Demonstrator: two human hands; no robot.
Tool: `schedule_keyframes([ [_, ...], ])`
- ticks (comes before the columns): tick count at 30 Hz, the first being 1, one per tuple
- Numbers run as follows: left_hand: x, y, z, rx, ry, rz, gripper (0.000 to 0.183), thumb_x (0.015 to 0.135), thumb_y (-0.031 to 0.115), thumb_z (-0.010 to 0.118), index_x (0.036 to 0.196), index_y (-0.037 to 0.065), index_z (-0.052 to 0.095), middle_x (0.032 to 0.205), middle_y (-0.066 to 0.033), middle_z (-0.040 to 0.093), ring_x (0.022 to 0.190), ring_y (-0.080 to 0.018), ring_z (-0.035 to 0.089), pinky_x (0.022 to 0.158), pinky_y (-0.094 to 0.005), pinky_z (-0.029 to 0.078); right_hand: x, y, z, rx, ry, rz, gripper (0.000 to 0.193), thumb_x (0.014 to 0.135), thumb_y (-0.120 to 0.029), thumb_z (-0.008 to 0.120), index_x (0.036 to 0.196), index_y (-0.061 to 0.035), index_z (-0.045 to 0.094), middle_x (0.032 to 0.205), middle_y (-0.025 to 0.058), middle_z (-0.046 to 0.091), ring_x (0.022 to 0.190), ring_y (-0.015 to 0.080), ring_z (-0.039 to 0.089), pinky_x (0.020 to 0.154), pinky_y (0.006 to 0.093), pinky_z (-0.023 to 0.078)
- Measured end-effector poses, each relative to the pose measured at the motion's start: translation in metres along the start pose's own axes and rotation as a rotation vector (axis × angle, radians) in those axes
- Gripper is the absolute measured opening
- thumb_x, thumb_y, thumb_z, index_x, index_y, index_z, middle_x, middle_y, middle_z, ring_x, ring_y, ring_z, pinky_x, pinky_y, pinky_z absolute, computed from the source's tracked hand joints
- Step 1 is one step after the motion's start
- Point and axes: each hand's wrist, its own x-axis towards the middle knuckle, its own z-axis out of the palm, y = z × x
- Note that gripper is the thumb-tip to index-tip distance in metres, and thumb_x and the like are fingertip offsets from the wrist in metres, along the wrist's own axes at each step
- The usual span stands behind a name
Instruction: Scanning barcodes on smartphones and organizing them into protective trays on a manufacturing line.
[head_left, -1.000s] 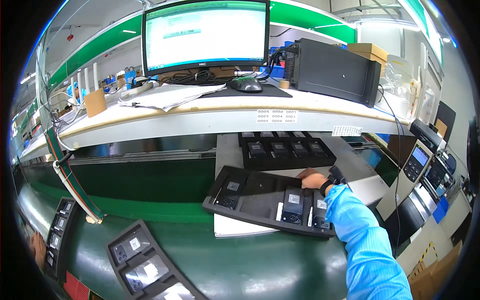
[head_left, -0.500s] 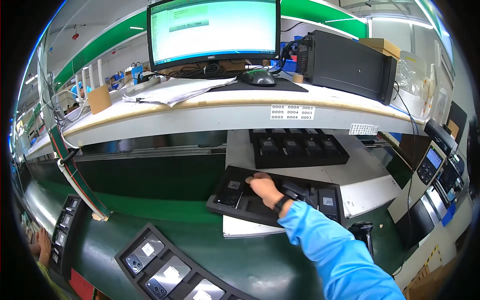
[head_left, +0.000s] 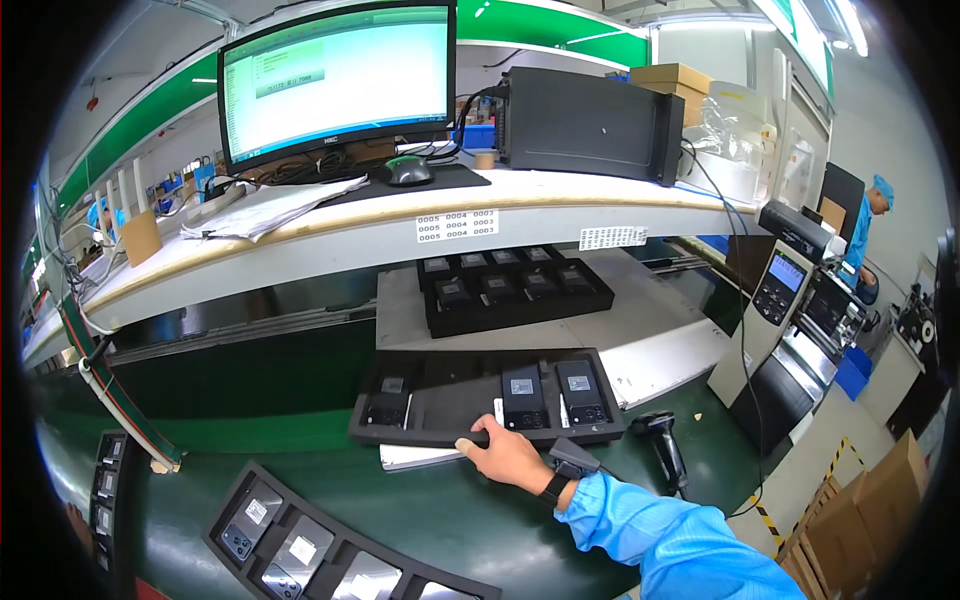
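My right hand point(head_left: 505, 460), in a blue sleeve with a black wristband, is at the front edge of a black tray point(head_left: 455, 390). Its thumb lies outside the rim and its bent fingers reach over it, closed on the edge. In the tray lie dark smartphones with pale labels: one phone point(head_left: 390, 400) at the left end, then a bare stretch, then a phone point(head_left: 522, 396) and another phone point(head_left: 581, 393) at the right. A small dark device point(head_left: 574, 457) sits on the back of my wrist. My left hand is not in view.
Behind stands another black tray of phones point(head_left: 520, 297) on a pale board. A tray of phones point(head_left: 300, 545) lies front left, another point(head_left: 110, 490) far left beside a co-worker's hand. A handheld scanner point(head_left: 662, 450) and a label printer point(head_left: 770, 320) are at right; a shelf point(head_left: 350, 235) spans above.
My right hand has moved from inside the tray, near the left phone, to its front rim. The view has swung right, and the tray now looks straighter to me.
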Motion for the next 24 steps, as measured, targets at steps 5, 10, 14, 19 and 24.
schedule_keyframes([
  [5,-0.002,-0.005,0.008,-0.038,0.061,0.044,0.037,0.091,0.028,0.063,0.103,-0.004,0.049,0.085,-0.0260,0.060,0.079,-0.0426,0.059,0.075,-0.0479,0.046,-0.043,0.019,-0.002,0.388,0.202,0.190,0.038,0.095,-0.044,0.063,0.112,-0.0101,0.061,0.081,0.0152,0.068,0.080,0.0315,0.068,0.075,0.0390,0.053],
  [10,0.001,-0.010,0.011,-0.067,0.049,0.011,0.038,0.091,0.028,0.064,0.104,-0.004,0.050,0.084,-0.0251,0.060,0.078,-0.0413,0.060,0.074,-0.0469,0.047,-0.061,0.021,0.024,1.493,0.568,0.420,0.041,0.094,-0.024,0.069,0.121,-0.0040,0.047,0.116,0.0174,0.052,0.101,0.0339,0.062,0.087,0.0424,0.057],
  [14,-0.001,-0.014,0.005,-0.094,0.062,-0.012,0.038,0.090,0.029,0.064,0.104,-0.004,0.051,0.084,-0.0245,0.062,0.078,-0.0404,0.061,0.075,-0.0462,0.047,-0.043,0.027,0.012,1.460,0.448,0.576,0.041,0.091,-0.032,0.071,0.114,-0.0032,0.053,0.110,0.0148,0.058,0.093,0.0293,0.062,0.078,0.0396,0.056],
  [19,-0.004,-0.016,0.008,-0.110,0.083,-0.007,0.037,0.089,0.028,0.065,0.103,-0.004,0.051,0.084,-0.0246,0.063,0.078,-0.0409,0.062,0.074,-0.0466,0.048,-0.034,0.010,-0.014,1.408,0.428,0.432,0.026,0.089,-0.022,0.073,0.103,-0.0074,0.056,0.089,0.0055,0.063,0.073,0.0164,0.061,0.063,0.0278,0.052],
  [24,0.002,-0.019,0.018,-0.103,0.109,0.030,0.036,0.088,0.026,0.066,0.102,-0.004,0.052,0.082,-0.0246,0.064,0.077,-0.0413,0.063,0.072,-0.0470,0.048,-0.002,-0.004,-0.049,1.523,0.340,0.186,0.017,0.093,-0.016,0.067,0.107,-0.0080,0.061,0.095,0.0024,0.064,0.078,0.0136,0.060,0.069,0.0266,0.052],
])
